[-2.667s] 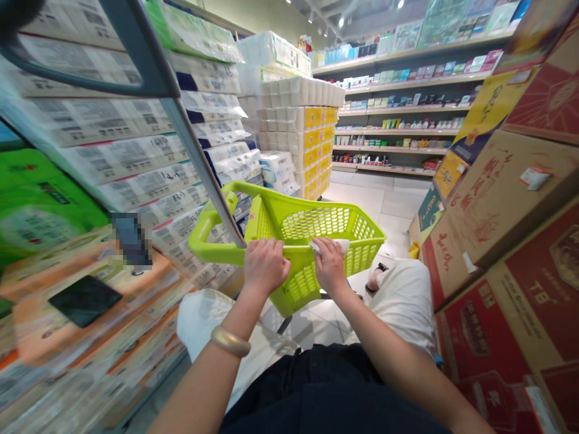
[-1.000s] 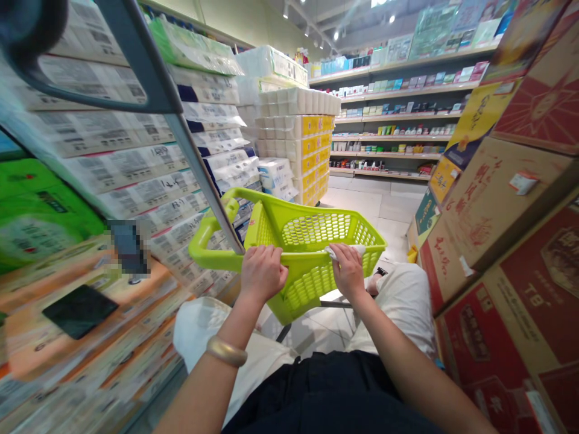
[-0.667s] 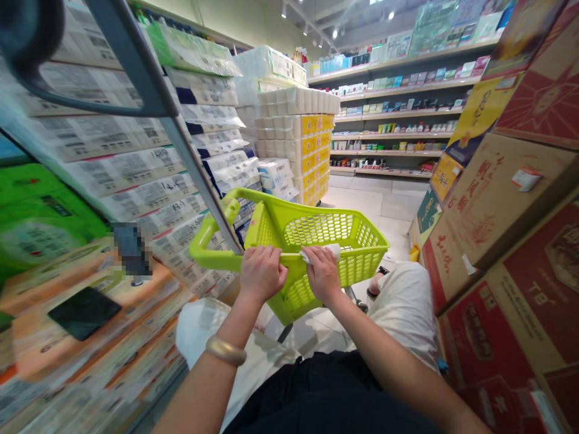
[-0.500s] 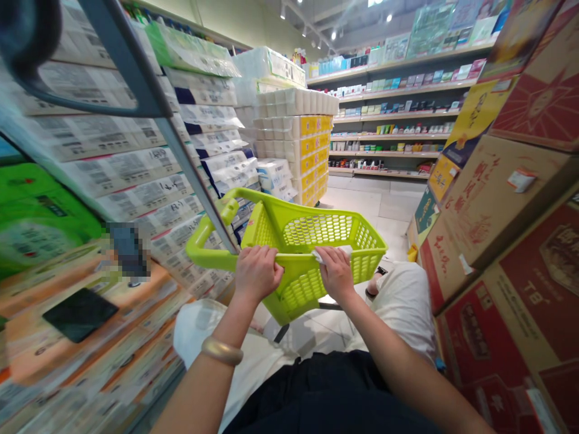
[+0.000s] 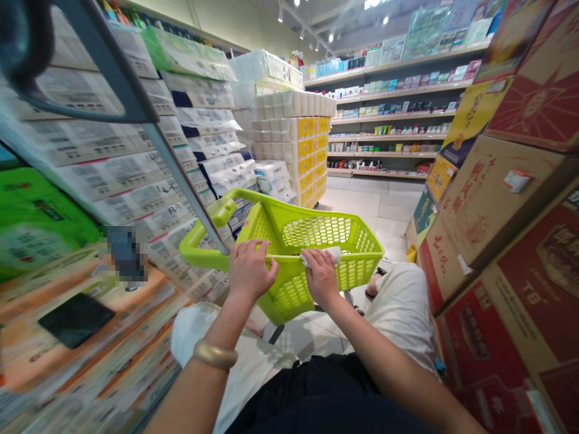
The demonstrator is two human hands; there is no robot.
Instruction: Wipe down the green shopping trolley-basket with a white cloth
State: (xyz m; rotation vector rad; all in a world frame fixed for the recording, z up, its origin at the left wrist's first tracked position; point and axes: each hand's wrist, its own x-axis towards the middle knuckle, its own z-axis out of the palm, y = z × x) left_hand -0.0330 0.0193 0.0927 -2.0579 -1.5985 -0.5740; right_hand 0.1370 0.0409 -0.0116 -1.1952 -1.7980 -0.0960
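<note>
A lime-green shopping cart basket (image 5: 289, 295) with slotted walls stands in front of me, its near rim under both hands. My left hand (image 5: 251, 268) curls its fingers over that rim near the handle end, with the thumb apart on the outer side. A crumpled white tissue or cloth (image 5: 333, 253) is under the fingers of my right hand (image 5: 322, 277), which presses it on the rim farther right. From the basket's left end a metal pole (image 5: 190, 193) rises to a grey handle (image 5: 108, 114). Most of the basket's inside floor is hidden.
Packs of paper goods (image 5: 122, 144) are stacked high on the left. A dark flat object (image 5: 76, 319) lies on orange packs (image 5: 131, 313), beside a blurred-out item. Cardboard boxes (image 5: 488, 199) wall the right side. Stocked shelves (image 5: 389, 132) stand beyond the tiled floor (image 5: 353, 193).
My right hand has slid left along the rim with the white tissue or cloth. My left hand has shifted slightly left, its thumb and fingers looser. The cart appears slightly farther left.
</note>
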